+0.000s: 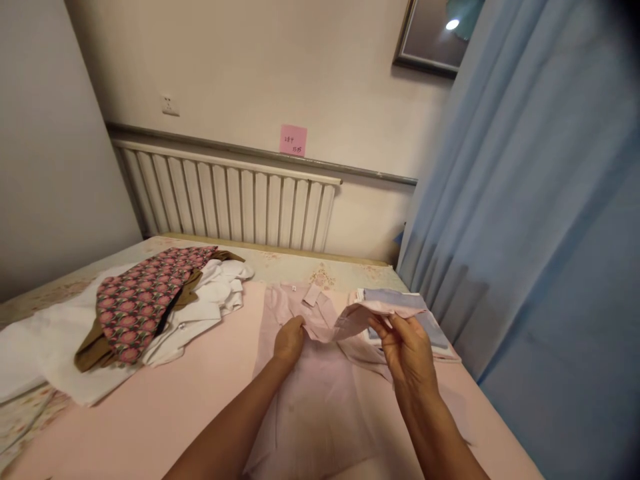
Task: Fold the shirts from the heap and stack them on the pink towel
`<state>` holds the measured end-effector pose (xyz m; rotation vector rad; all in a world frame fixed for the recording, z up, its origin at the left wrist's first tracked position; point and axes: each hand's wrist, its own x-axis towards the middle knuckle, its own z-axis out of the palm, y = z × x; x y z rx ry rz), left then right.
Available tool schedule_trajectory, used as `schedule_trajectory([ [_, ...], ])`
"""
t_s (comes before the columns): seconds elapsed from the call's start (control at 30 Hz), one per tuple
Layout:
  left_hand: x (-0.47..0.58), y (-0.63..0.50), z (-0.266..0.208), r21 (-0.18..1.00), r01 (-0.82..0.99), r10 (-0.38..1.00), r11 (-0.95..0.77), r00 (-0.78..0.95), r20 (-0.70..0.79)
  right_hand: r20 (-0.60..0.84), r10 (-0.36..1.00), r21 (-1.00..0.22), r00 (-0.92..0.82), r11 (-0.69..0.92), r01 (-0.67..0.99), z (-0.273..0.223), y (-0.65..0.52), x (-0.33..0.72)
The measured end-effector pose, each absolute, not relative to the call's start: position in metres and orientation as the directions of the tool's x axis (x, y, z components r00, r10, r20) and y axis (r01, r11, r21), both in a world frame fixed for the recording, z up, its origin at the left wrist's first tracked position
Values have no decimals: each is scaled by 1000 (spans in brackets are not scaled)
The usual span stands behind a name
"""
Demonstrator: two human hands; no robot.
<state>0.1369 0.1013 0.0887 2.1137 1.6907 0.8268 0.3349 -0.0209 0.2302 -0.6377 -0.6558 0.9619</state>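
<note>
A pale pink-lilac shirt lies spread on the bed, its collar toward the far side. My left hand pinches the cloth near the collar and shoulder. Raised a little above the bed, my right hand grips part of the same shirt, which looks like a sleeve, between thumb and fingers. The lifted cloth stretches between both hands. Just behind my right hand sits a stack of folded clothes in blue-grey, white and pink, partly covered by the hand and the raised cloth.
A loose heap of white clothes with a pink-patterned garment on top lies on the left. Blue curtains hang along the right edge. A radiator and a wall with a pink note stand beyond the bed.
</note>
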Motion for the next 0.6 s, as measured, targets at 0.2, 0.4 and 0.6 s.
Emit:
schedule_trajectory([
  [0.2,119,94,83,539,799,962,-266,181,207,136,912,-775,386,341,-532,213,-45,327],
  [0.4,102,70,57,473,835,960,-281,240,147,45,959,-853,278,182,-490,186,-78,304],
  [0.6,92,55,32,420,829,928,-370,347,132,-11,977,-911,211,77,-405,158,-92,286],
])
